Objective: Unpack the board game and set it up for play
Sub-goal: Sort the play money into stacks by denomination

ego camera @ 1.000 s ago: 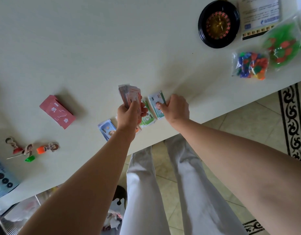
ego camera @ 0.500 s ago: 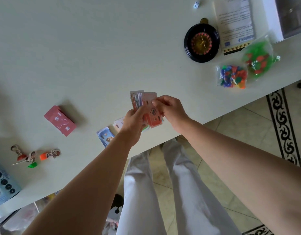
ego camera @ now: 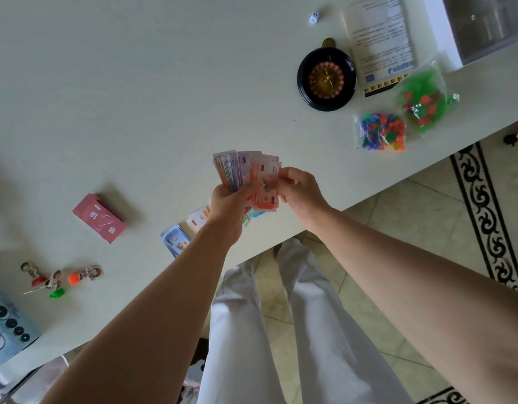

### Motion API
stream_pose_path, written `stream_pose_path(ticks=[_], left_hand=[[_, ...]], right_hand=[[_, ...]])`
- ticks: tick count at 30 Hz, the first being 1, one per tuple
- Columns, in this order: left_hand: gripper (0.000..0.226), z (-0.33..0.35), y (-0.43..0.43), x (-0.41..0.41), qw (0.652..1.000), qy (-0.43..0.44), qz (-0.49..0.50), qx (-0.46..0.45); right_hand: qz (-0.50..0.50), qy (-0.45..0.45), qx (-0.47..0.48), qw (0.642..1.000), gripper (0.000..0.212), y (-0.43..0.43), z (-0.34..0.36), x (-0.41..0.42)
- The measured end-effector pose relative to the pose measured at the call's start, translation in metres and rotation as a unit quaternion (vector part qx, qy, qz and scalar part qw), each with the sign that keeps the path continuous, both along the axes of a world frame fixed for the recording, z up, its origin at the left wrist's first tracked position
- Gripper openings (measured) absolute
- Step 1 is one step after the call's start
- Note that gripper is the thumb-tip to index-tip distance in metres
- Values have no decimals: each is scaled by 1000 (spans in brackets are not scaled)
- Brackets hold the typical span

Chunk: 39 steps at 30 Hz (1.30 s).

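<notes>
Your right hand (ego camera: pixel 303 191) has returned to the notes (ego camera: pixel 240 170), fingers (ego camera: pixel 287 174) pinching orange ones; your left hand (ego camera: pixel 227 202) grips the rest. You are sorting money, I think: next, lay them beside the piles (ego camera: pixel 176 243).

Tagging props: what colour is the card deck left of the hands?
The card deck is red with white characters; head view.

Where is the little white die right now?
In the head view, the small white die lies at upper right on the pale table, just left of the printed instruction sheet and beyond the black roulette wheel.
</notes>
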State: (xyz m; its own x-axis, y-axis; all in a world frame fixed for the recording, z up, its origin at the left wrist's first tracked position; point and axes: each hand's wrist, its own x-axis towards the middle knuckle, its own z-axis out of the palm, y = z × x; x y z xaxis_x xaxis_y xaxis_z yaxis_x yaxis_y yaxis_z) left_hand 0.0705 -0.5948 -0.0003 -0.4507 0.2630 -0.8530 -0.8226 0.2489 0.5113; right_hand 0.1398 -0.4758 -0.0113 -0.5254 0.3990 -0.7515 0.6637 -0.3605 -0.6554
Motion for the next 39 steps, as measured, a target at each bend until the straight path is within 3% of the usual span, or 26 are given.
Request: stream_pose_path(ticks=[3, 10, 20, 34, 36, 39], left_hand=[[15, 0, 3, 2, 1000, -6, 5, 3], [19, -3, 8, 0, 999, -14, 21, -25], [23, -4, 18, 1, 999, -31, 32, -8], [11, -7, 25, 8, 999, -50, 13, -2], [6, -11, 26, 9, 999, -41, 24, -25], [12, -21, 27, 7, 997, 5, 37, -66]], right_hand=[[-25, 7, -15, 1000, 13, 5, -2, 4], [-29, -12, 27, 999, 24, 14, -4, 11], [-66, -6, -22, 998, 14, 22, -6, 13], [48, -3, -69, 997, 22, 20, -6, 12], [48, -9, -46, 998, 17, 21, -9, 12], [116, -46, 138, 982, 9, 27, -20, 14]])
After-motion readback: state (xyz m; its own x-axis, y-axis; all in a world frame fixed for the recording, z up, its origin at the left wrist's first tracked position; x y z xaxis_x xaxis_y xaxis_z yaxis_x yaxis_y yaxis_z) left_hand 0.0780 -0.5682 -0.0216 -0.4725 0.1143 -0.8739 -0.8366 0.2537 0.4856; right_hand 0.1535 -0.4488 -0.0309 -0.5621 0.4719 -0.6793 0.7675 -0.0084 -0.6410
